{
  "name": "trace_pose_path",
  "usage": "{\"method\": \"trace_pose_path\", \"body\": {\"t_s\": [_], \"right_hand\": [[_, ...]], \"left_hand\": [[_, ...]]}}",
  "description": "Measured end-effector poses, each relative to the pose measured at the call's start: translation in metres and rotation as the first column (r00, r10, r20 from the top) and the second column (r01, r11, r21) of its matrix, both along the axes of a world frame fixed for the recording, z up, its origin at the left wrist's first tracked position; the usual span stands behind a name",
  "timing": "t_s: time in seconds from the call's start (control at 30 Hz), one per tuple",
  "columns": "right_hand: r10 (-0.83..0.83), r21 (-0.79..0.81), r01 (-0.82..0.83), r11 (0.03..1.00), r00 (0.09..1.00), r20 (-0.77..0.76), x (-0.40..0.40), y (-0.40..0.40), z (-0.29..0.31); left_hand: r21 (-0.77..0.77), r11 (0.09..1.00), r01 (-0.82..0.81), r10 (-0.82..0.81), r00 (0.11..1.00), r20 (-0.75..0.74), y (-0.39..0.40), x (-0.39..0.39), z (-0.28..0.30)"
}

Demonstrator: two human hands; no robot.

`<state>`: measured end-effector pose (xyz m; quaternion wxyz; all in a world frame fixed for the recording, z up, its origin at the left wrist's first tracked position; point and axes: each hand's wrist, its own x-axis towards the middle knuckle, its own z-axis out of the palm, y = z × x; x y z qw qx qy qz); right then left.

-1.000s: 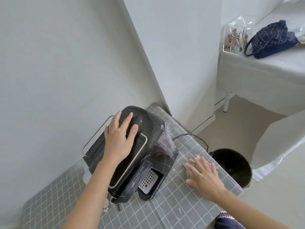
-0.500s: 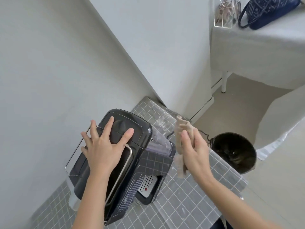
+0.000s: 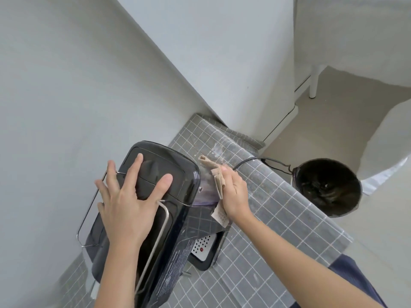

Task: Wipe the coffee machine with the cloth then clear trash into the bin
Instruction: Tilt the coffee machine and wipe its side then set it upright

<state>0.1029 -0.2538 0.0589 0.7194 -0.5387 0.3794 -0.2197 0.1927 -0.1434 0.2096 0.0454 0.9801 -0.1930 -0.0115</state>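
Note:
A black coffee machine (image 3: 178, 178) with a wire rail on top stands on a table covered in grey grid cloth (image 3: 278, 210). My left hand (image 3: 126, 196) lies flat on the machine's lid, fingers spread. My right hand (image 3: 235, 194) grips a folded beige cloth (image 3: 219, 183) and presses it against the machine's right side, at the clear water tank. A black round bin (image 3: 327, 185) stands on the floor just past the table's right edge; its inside is dark. The machine's drip tray with a perforated metal grid (image 3: 203, 246) points toward me.
The machine's black power cord (image 3: 266, 162) runs over the table edge toward the bin. White walls close in at left and behind. A white table leg (image 3: 314, 81) and a white draped shape (image 3: 391, 138) stand on the beige floor at right.
My right hand lifted the beige cloth off the table and brought it left against the side of the machine. My left hand stayed on the lid. The view tilted down.

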Motion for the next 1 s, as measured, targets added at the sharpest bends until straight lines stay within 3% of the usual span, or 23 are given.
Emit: {"method": "trace_pose_path", "body": {"t_s": [0.13,0.23,0.37,0.43,0.5,0.63,0.8,1.0], "right_hand": [[0.06,0.115,-0.052,0.992,0.996,-0.068,-0.013,0.011,-0.042],[-0.014,0.246,0.016,0.969,1.0,-0.01,-0.022,0.024,-0.018],[-0.024,0.002,0.024,1.0,0.984,0.179,-0.024,0.036,0.054],[0.02,-0.159,0.009,0.987,0.982,0.186,-0.015,0.027,0.079],[0.009,-0.205,0.027,0.978,0.985,0.173,-0.006,0.014,0.081],[0.04,-0.149,-0.011,0.989,0.981,0.191,0.001,-0.005,0.047],[0.144,0.047,-0.143,0.989,0.989,-0.015,0.002,-0.019,-0.027],[0.022,-0.051,-0.025,0.998,0.998,-0.052,-0.012,0.019,-0.064]], "left_hand": [[-0.004,1.0,-0.007,0.007,1.0,-0.013,-0.003,-0.004,0.001],[-0.009,1.0,-0.014,0.014,1.0,-0.017,-0.002,-0.005,0.002],[-0.023,1.0,0.0,0.0,1.0,-0.021,-0.002,-0.004,0.003],[-0.02,1.0,-0.001,0.0,1.0,-0.024,-0.003,-0.004,0.004],[-0.028,1.0,-0.006,0.005,1.0,-0.031,-0.003,-0.003,0.004],[-0.055,0.998,-0.009,0.007,0.999,-0.038,-0.003,-0.002,0.003],[-0.055,0.998,-0.01,0.009,0.999,-0.032,-0.002,-0.003,0.002],[-0.048,0.999,-0.007,0.006,1.0,-0.014,-0.003,-0.004,0.001]]}}
